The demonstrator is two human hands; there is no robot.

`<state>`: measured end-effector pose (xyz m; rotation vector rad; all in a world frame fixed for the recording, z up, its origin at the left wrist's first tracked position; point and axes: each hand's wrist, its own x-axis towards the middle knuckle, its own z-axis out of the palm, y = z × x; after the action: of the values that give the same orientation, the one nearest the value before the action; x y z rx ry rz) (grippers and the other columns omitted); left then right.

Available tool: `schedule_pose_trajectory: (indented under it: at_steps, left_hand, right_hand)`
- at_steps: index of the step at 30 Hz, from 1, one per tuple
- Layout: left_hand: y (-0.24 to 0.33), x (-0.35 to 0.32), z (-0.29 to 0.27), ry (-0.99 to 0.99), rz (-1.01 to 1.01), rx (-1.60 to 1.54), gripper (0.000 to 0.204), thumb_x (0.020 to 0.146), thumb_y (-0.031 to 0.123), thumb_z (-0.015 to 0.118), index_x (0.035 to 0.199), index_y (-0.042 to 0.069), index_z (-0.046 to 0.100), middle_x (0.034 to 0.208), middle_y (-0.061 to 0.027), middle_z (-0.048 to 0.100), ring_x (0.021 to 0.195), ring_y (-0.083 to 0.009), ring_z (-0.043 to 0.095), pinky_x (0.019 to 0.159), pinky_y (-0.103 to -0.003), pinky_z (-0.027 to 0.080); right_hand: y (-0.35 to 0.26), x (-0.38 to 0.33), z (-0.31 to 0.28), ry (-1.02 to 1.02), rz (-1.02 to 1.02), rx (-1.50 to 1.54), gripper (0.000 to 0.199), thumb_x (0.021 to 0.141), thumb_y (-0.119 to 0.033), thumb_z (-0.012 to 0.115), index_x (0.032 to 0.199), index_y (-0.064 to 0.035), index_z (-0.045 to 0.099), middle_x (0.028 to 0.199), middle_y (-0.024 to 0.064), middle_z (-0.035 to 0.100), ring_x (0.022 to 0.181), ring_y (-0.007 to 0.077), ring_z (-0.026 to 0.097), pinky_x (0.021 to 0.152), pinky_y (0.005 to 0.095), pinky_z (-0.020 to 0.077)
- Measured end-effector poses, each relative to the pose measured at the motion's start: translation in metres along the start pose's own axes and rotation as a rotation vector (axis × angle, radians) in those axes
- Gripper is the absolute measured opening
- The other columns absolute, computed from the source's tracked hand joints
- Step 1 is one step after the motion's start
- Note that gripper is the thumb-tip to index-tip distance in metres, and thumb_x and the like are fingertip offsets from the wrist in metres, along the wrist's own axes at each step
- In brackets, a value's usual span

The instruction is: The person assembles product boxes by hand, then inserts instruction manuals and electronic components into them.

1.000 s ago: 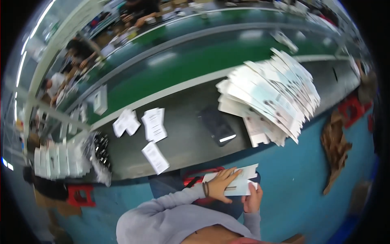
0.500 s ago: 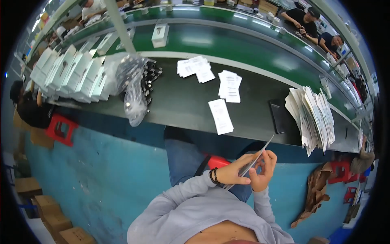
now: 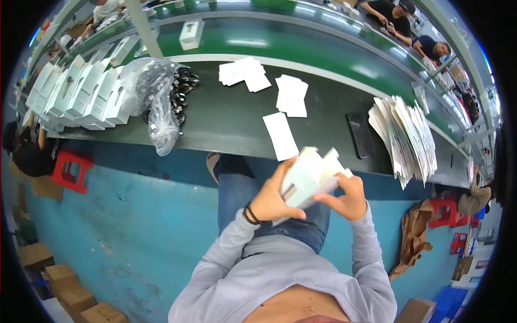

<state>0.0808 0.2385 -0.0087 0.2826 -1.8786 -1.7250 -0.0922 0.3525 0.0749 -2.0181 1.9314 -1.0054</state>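
A pale white-green carton [image 3: 302, 180], spread into a box shape with its end flaps sticking up, is held over my lap just off the bench's front edge. My left hand [image 3: 273, 195] wraps round its left side, thumb across the near face. On the other side, my right hand [image 3: 347, 197] grips the carton by the right wall and flap with thumb and fingers. Beyond the carton, a white leaflet [image 3: 280, 135] lies at the bench edge, with two more piles of leaflets [image 3: 292, 96] [image 3: 245, 73] behind it.
A stack of flat cartons [image 3: 404, 140] and a black phone [image 3: 360, 135] lie right on the dark bench [image 3: 328, 126]. Leftward are a clear plastic bag [image 3: 163, 129], small black parts [image 3: 183, 89] and standing cartons [image 3: 81, 94]. Behind runs a green conveyor [image 3: 258, 40]; people work nearby.
The carton, flat between my hands before, is now spread into a box shape. Both hands have moved forward, and the left also leftward; they now hold opposite sides. The view has shifted slightly.
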Motion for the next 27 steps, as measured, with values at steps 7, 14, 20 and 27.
schedule_pose_trajectory:
  at_steps: [7,14,20,27]
  left_hand:
    - [0.0,0.007,-0.021,0.069,-0.152,-0.175,0.099,0.059,0.018,0.083,0.135,0.0,0.024,0.125,-0.0138,0.045,0.119,-0.0219,0.041,0.098,-0.032,0.033]
    - [0.004,0.011,-0.016,0.37,-0.197,0.118,0.07,0.067,0.015,0.079,0.124,0.0,0.04,0.117,-0.0134,0.053,0.105,-0.0197,0.054,0.084,-0.031,0.045]
    - [-0.004,-0.006,-0.038,-0.116,-0.165,-0.673,0.107,0.065,0.029,0.078,0.142,0.005,0.007,0.142,-0.0143,0.023,0.13,-0.0231,0.026,0.105,-0.037,0.02]
    - [0.01,0.007,-0.002,0.191,-0.146,0.462,0.123,0.05,0.03,0.087,0.142,0.008,0.008,0.143,-0.0273,0.013,0.132,-0.0375,0.022,0.104,-0.043,0.024]
  right_hand:
    - [0.007,0.014,0.041,0.33,0.136,0.658,0.088,0.074,-0.007,0.071,0.136,-0.0041,0.01,0.099,0.0178,0.061,0.084,0.0205,0.062,0.074,0.0314,0.0485]
    - [0.016,0.016,0.081,0.279,0.521,1.058,0.069,0.078,-0.01,0.067,0.133,0.0023,0.027,0.112,0.0132,0.055,0.103,0.019,0.054,0.087,0.0303,0.0439]
    - [0.043,0.029,0.077,0.109,0.187,1.249,0.067,0.083,-0.02,0.064,0.134,0.0035,0.026,0.126,0.0127,0.046,0.113,0.0209,0.048,0.094,0.0336,0.0397]
    - [0.017,0.033,0.071,0.47,0.036,1.116,0.11,0.07,-0.049,0.072,0.141,-0.0026,0.002,0.134,0.0158,0.034,0.122,0.0264,0.038,0.1,0.039,0.0305]
